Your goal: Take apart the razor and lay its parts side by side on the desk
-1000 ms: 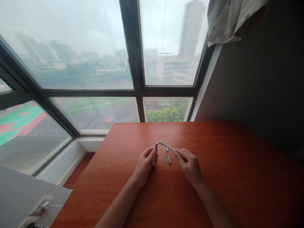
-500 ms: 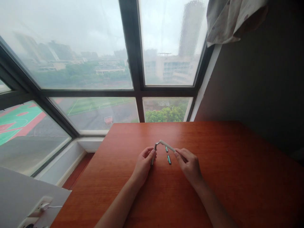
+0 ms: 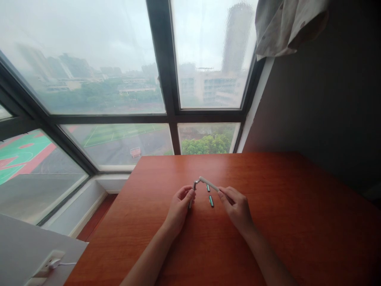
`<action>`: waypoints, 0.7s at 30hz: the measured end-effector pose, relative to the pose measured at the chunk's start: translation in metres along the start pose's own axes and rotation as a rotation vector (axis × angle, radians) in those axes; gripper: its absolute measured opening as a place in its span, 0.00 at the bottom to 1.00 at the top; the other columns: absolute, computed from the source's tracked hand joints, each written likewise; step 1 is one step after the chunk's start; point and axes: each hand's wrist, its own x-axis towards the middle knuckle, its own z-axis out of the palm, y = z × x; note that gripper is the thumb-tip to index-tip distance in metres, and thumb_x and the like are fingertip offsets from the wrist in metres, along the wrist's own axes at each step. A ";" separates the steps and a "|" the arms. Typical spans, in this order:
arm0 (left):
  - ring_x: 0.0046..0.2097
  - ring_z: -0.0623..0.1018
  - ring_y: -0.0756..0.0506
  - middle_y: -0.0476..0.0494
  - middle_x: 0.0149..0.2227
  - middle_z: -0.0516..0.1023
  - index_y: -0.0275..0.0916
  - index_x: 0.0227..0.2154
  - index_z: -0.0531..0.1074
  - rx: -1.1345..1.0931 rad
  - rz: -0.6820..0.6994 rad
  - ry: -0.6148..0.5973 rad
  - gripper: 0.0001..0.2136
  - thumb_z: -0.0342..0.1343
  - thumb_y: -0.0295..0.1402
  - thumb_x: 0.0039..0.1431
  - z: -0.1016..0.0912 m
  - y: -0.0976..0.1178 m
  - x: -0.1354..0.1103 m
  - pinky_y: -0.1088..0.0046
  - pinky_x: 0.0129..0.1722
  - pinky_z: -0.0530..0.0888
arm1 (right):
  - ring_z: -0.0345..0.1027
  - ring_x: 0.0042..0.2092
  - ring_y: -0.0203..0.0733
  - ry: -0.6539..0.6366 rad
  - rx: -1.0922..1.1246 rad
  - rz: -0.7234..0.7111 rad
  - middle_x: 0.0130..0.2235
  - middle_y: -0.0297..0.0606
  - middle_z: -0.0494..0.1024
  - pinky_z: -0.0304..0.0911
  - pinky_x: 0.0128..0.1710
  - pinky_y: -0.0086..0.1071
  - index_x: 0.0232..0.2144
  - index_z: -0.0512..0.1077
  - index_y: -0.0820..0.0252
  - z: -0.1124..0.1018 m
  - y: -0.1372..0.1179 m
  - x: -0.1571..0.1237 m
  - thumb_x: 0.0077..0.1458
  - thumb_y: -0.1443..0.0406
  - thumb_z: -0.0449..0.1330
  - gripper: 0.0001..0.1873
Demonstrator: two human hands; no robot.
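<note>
A pale grey, slim two-part bar (image 3: 209,183) with a shiny metal joint is bent into an angle above the table. Its upright left part sits in my left hand (image 3: 180,203), thumb pressed against it. My right hand (image 3: 235,204) pinches the far end of the slanting right part between thumb and fingers. Below the bar, two small dark pieces with green faces lie on the wood: the nearer piece (image 3: 211,201) in full view, the farther piece (image 3: 208,188) partly covered by the bar. The exact kind of bar cannot be told.
The reddish-brown wooden table (image 3: 166,258) reaches to the window frame (image 3: 169,118). A wall socket with a plugged-in white cable (image 3: 66,263) is at lower left. A cloth (image 3: 288,28) hangs at upper right beside the dark wall.
The view has shifted slightly. Both hands keep their hold on the bar, and its bend looks about the same. The two small pieces stay in place on the table.
</note>
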 end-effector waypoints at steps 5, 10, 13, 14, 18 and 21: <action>0.28 0.69 0.52 0.49 0.27 0.71 0.37 0.35 0.74 0.009 0.001 0.003 0.15 0.64 0.41 0.48 0.001 0.001 -0.001 0.78 0.28 0.64 | 0.65 0.28 0.38 -0.038 0.014 -0.022 0.28 0.37 0.73 0.59 0.28 0.28 0.38 0.77 0.59 0.001 -0.003 -0.001 0.61 0.60 0.53 0.14; 0.27 0.69 0.52 0.49 0.27 0.72 0.37 0.35 0.74 0.005 0.002 0.018 0.15 0.65 0.41 0.47 0.001 0.000 0.000 0.78 0.27 0.63 | 0.65 0.28 0.38 0.006 -0.025 -0.010 0.27 0.37 0.73 0.59 0.28 0.29 0.38 0.77 0.59 0.001 0.000 0.000 0.61 0.60 0.52 0.15; 0.28 0.69 0.52 0.48 0.28 0.72 0.37 0.35 0.75 -0.001 0.011 0.016 0.15 0.65 0.41 0.47 0.001 0.000 -0.001 0.78 0.28 0.64 | 0.65 0.27 0.38 0.017 -0.017 -0.015 0.27 0.37 0.73 0.59 0.27 0.29 0.37 0.77 0.59 0.000 0.000 0.001 0.61 0.60 0.53 0.15; 0.28 0.69 0.52 0.48 0.28 0.72 0.37 0.35 0.75 0.002 0.013 0.013 0.15 0.65 0.41 0.48 0.002 0.000 -0.001 0.78 0.28 0.64 | 0.66 0.27 0.38 0.013 -0.009 -0.019 0.28 0.37 0.74 0.59 0.27 0.28 0.37 0.77 0.59 0.000 0.000 0.000 0.61 0.60 0.53 0.15; 0.28 0.70 0.52 0.48 0.27 0.72 0.37 0.35 0.75 0.006 0.005 0.015 0.16 0.65 0.42 0.46 0.002 0.001 -0.001 0.78 0.28 0.65 | 0.67 0.28 0.38 -0.016 0.007 -0.023 0.28 0.37 0.74 0.60 0.28 0.28 0.38 0.77 0.59 0.000 -0.002 0.000 0.61 0.60 0.53 0.14; 0.28 0.70 0.52 0.48 0.27 0.72 0.37 0.35 0.74 0.001 -0.003 0.008 0.16 0.65 0.42 0.47 0.002 0.001 -0.001 0.77 0.28 0.65 | 0.66 0.28 0.38 -0.019 0.001 -0.014 0.28 0.38 0.74 0.60 0.28 0.29 0.38 0.77 0.59 0.000 -0.003 0.000 0.61 0.60 0.53 0.14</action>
